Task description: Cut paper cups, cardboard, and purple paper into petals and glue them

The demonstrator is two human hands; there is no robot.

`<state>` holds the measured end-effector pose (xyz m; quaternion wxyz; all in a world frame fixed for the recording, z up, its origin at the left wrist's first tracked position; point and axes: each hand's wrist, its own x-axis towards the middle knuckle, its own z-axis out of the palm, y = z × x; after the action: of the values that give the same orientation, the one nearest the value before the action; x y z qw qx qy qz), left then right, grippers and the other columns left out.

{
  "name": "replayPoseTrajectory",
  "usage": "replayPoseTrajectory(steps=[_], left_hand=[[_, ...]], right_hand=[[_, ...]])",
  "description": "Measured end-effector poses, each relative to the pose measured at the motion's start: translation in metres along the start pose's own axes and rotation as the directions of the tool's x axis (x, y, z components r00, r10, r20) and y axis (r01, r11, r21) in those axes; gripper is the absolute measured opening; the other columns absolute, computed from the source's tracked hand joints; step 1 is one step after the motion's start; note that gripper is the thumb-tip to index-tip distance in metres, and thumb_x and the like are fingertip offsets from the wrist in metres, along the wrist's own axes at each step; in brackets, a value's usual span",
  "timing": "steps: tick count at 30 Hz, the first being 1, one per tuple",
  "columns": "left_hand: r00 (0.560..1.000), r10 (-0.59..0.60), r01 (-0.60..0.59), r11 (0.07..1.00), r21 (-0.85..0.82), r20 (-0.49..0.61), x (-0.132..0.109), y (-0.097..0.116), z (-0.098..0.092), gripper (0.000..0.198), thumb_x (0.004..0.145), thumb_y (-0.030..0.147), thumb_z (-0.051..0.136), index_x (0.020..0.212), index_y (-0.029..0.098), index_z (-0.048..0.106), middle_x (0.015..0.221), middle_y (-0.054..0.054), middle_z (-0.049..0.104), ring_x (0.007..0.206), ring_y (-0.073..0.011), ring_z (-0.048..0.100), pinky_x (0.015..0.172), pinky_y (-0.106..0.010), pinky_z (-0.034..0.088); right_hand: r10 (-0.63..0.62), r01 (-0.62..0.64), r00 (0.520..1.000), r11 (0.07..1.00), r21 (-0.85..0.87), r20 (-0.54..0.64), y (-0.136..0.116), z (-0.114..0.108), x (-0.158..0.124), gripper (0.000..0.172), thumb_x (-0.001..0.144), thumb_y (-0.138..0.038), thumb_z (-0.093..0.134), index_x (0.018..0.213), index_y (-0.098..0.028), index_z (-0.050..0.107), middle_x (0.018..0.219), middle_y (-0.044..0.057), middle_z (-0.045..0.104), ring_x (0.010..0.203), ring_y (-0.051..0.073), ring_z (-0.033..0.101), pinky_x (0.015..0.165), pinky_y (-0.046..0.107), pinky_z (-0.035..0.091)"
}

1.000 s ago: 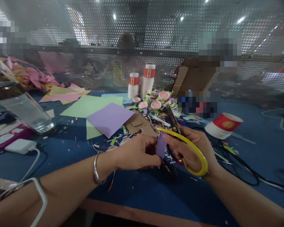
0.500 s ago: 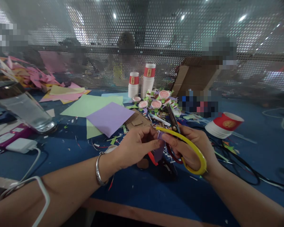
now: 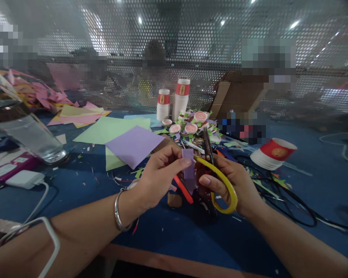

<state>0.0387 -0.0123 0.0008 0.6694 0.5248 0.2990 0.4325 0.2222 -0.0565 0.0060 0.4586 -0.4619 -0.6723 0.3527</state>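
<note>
My left hand (image 3: 159,173) pinches a narrow strip of purple paper (image 3: 189,175) between thumb and fingers, the strip hanging downward. My right hand (image 3: 234,181) is closed around yellow-handled scissors (image 3: 233,197), with the dark blades pointing up and away from me. Its thumb is through or beside the yellow loop; I cannot tell which. Below the strip lie a red-orange tool handle (image 3: 183,189) and a small brown piece (image 3: 174,200). Just beyond my left hand, a purple sheet (image 3: 135,144) overlaps a green sheet (image 3: 104,129).
Stacked paper cups (image 3: 180,106) stand at the back near a pile of round decorated pieces (image 3: 190,128). A tipped cup stack (image 3: 274,153) and black cables (image 3: 295,200) lie right. On the left are a water glass (image 3: 43,137) and a white charger (image 3: 24,178). Paper scraps litter the blue table.
My right thumb has let go of the purple strip, and my left hand has raised it and turned its face into view. The scissors have shifted slightly left.
</note>
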Motion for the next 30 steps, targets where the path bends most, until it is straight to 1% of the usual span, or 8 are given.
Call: replayPoseTrajectory(steps=[4,8,13,15,19,23,27,30], left_hand=[[0.998,0.035,-0.035,0.999,0.003,-0.047,0.0,0.0,-0.001,0.025,0.086,0.034,0.074,0.081,0.021,0.054,0.063,0.005,0.055,0.048,-0.0061,0.048,0.042,-0.018,0.038],[0.996,0.07,-0.069,0.998,0.009,-0.048,0.0,-0.001,-0.002,0.022,0.089,0.033,0.072,0.082,0.022,0.054,0.06,0.006,0.052,0.045,-0.0057,0.047,0.041,-0.018,0.038],[0.991,0.122,-0.121,0.993,0.008,-0.06,0.0,-0.002,-0.003,0.021,0.09,0.03,0.072,0.082,0.022,0.054,0.064,0.007,0.051,0.044,-0.0045,0.047,0.037,-0.017,0.031],[0.992,0.117,-0.117,0.993,0.005,-0.042,0.0,-0.002,-0.003,0.019,0.091,0.03,0.071,0.084,0.023,0.054,0.066,0.006,0.053,0.046,-0.0053,0.048,0.039,-0.018,0.033],[0.992,0.127,-0.127,0.992,-0.011,0.004,-0.001,-0.003,-0.003,0.021,0.09,0.028,0.071,0.082,0.02,0.053,0.069,0.005,0.054,0.057,-0.007,0.049,0.051,-0.019,0.04],[0.991,0.128,-0.129,0.991,0.026,0.048,-0.003,-0.003,-0.002,0.027,0.086,0.032,0.076,0.08,0.02,0.053,0.069,0.005,0.053,0.06,-0.0071,0.045,0.056,-0.02,0.038],[0.994,0.089,-0.093,0.993,0.073,0.059,-0.004,0.0,0.0,0.03,0.081,0.038,0.08,0.077,0.02,0.056,0.07,0.003,0.055,0.061,-0.0088,0.046,0.056,-0.023,0.039],[0.995,0.078,-0.084,0.993,0.087,0.067,-0.004,0.002,0.002,0.031,0.079,0.037,0.081,0.074,0.02,0.055,0.069,0.002,0.055,0.062,-0.0091,0.047,0.055,-0.024,0.038]], right_hand=[[-0.045,0.044,0.999,0.997,-0.07,-0.021,0.0,0.0,-0.001,0.047,0.079,-0.06,0.078,0.099,-0.019,0.069,0.083,0.003,0.071,0.07,0.017,0.067,0.06,0.025,0.055],[-0.034,0.032,0.999,0.991,-0.131,-0.008,0.005,-0.002,-0.004,0.049,0.079,-0.063,0.076,0.103,-0.02,0.068,0.083,0.004,0.071,0.07,0.019,0.067,0.061,0.026,0.055],[-0.042,0.065,0.992,0.979,-0.194,0.122,0.007,-0.004,-0.005,0.055,0.08,-0.073,0.068,0.099,-0.021,0.07,0.094,0.007,0.073,0.083,0.024,0.07,0.072,0.031,0.057],[-0.032,0.056,0.993,0.976,-0.21,0.117,0.005,-0.003,-0.004,0.056,0.081,-0.074,0.067,0.1,-0.021,0.072,0.094,0.007,0.074,0.084,0.025,0.071,0.073,0.032,0.057],[-0.033,0.054,0.995,0.973,-0.226,0.093,0.008,-0.001,-0.003,0.059,0.083,-0.069,0.067,0.115,-0.02,0.071,0.103,0.009,0.076,0.093,0.027,0.073,0.08,0.034,0.058],[-0.025,0.045,0.996,0.969,-0.242,0.086,0.011,0.001,-0.003,0.065,0.079,-0.07,0.07,0.115,-0.016,0.073,0.11,0.013,0.077,0.098,0.033,0.073,0.083,0.038,0.059],[-0.004,0.023,0.997,0.971,-0.236,0.08,0.002,0.003,-0.004,0.071,0.081,-0.069,0.07,0.127,-0.015,0.07,0.105,0.011,0.079,0.09,0.029,0.074,0.077,0.035,0.058],[0.01,0.014,0.996,0.959,-0.283,0.083,-0.005,0.003,-0.004,0.066,0.082,-0.071,0.067,0.116,-0.015,0.073,0.092,0.008,0.077,0.079,0.026,0.071,0.067,0.031,0.055]])
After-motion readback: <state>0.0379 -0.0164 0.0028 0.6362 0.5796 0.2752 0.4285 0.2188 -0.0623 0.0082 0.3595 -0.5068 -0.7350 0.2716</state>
